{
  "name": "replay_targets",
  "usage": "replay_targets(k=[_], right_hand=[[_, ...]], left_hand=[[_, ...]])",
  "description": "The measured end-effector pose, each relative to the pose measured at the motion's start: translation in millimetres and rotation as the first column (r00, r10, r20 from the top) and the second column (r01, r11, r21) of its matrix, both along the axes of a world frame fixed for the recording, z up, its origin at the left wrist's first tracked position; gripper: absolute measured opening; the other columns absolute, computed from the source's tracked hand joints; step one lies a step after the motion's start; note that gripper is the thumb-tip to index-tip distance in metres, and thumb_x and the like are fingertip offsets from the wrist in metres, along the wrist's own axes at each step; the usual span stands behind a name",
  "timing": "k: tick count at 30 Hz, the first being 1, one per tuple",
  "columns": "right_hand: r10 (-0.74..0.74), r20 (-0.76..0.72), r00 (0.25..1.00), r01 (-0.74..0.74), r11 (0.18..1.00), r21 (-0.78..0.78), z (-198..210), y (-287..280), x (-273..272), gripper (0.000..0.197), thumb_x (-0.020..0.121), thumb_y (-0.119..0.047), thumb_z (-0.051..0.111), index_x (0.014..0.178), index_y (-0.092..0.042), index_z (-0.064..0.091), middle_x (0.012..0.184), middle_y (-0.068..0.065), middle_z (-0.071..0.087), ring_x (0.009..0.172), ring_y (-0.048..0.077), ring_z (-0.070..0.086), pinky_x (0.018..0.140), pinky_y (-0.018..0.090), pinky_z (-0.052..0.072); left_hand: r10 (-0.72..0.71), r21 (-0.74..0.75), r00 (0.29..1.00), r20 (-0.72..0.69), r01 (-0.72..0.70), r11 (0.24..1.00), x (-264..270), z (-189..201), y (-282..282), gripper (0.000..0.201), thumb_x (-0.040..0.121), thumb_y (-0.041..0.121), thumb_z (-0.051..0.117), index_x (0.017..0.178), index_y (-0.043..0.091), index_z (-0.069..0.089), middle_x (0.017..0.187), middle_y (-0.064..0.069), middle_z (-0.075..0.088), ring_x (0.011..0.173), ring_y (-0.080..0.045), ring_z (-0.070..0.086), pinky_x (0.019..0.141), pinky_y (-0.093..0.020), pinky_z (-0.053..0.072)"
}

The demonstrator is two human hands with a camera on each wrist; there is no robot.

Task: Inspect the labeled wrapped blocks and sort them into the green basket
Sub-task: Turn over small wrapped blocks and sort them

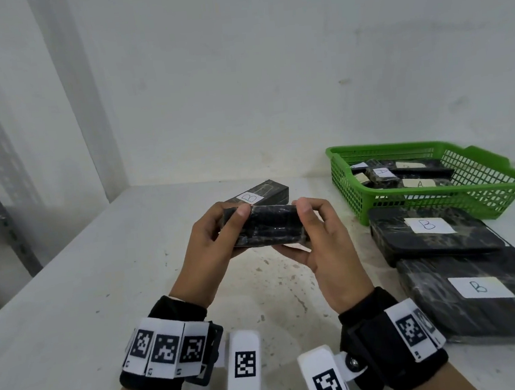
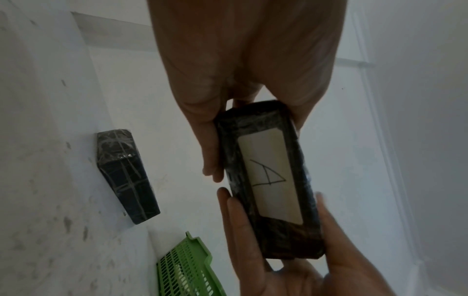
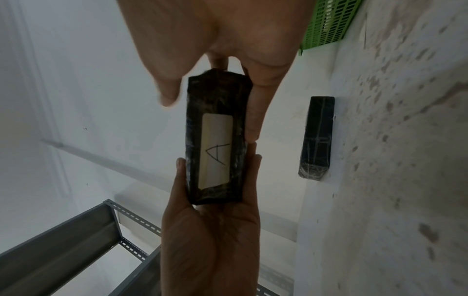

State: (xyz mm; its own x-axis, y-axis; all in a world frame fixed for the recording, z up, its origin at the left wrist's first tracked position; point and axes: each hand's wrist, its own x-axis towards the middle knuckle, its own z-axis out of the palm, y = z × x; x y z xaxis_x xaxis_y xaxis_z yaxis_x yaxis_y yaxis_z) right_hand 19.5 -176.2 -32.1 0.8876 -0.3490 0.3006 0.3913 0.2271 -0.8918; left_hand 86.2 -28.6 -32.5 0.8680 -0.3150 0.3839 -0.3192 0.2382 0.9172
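Holding a small wrapped block (image 1: 267,225) level between both hands above the surface (image 1: 109,303) — left hand (image 1: 213,240) gripping one end, right hand (image 1: 320,239) gripping the other, thumbs on top and fingers curled beneath. Facing the white label (image 2: 269,178) downward and away from the head camera; reading as a handwritten "A" in both wrist views. Judging the step in hand as inspection, with the drop into the green basket (image 1: 499,168) not yet begun. Doing it well: rolling the block about its long axis until the label faces up, keeping fingertips on the ends so that no finger covers the letter, and confirming it before moving on. Noting the slick film wrap — likely slippery, so favouring a firm end-to-end pinch over a loose cradle. Lying already inside the basket: several wrapped blocks, at least two marked "A" (image 1: 418,183). Resting outside it: a long block marked "B" (image 1: 259,194) just behind the hands, and two flat blocks marked "B" (image 1: 429,225) (image 1: 479,288) in front of the basket. Suggesting a match with the basket's contents, hence a short carry rightward and over the near rim.
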Motion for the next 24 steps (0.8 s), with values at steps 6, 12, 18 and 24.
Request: replay_targets(k=[6, 12, 18, 24], right_hand=[[-0.061, 0.018, 0.998, 0.06, 0.998, 0.036, -1.8, -3.9, 2.0, 0.026, 0.081, -0.035, 0.064, 0.094, -0.013, 0.066, 0.098, 0.008, 0.071, 0.097, 0.027, 0.07, 0.071, 0.035, 0.06], [-0.029, 0.003, 1.0, 0.029, 0.999, 0.028, -0.3, -1.5, -0.4, 0.034, 0.077, -0.041, 0.068, 0.096, -0.013, 0.066, 0.104, 0.015, 0.069, 0.1, 0.026, 0.07, 0.072, 0.039, 0.061], [-0.074, 0.032, 0.997, 0.074, 0.997, 0.006, 1.6, -3.2, -2.2, 0.025, 0.08, -0.028, 0.069, 0.095, -0.008, 0.069, 0.1, 0.015, 0.071, 0.095, 0.025, 0.072, 0.067, 0.038, 0.061], [0.005, 0.006, 1.0, -0.005, 1.0, -0.012, -1.2, 0.3, -2.0, 0.027, 0.082, -0.018, 0.072, 0.105, -0.006, 0.063, 0.105, 0.012, 0.069, 0.099, 0.025, 0.071, 0.07, 0.038, 0.061]], left_hand=[[-0.078, 0.008, 0.997, 0.002, 0.078, 0.997, -2.6, 1.0, 0.5, 0.039, 0.076, 0.048, 0.066, 0.098, 0.016, 0.065, 0.102, -0.005, 0.071, 0.096, -0.017, 0.068, 0.082, -0.033, 0.058], [-0.039, 0.013, 0.999, 0.008, 0.039, 0.999, -4.7, 2.3, -1.4, 0.02, 0.084, 0.038, 0.065, 0.089, 0.019, 0.067, 0.098, -0.004, 0.071, 0.097, -0.02, 0.068, 0.084, -0.038, 0.059], [-0.077, 0.017, 0.994, -0.074, 0.079, 0.997, -8.1, 4.4, -2.3, 0.028, 0.081, 0.042, 0.073, 0.088, 0.016, 0.063, 0.106, -0.012, 0.069, 0.1, -0.024, 0.069, 0.084, -0.039, 0.059], [-0.063, 0.004, 0.993, -0.102, 0.063, 0.998, -7.5, 6.5, 0.4, 0.019, 0.084, 0.033, 0.073, 0.084, 0.018, 0.061, 0.099, -0.009, 0.072, 0.096, -0.025, 0.071, 0.081, -0.038, 0.06]])
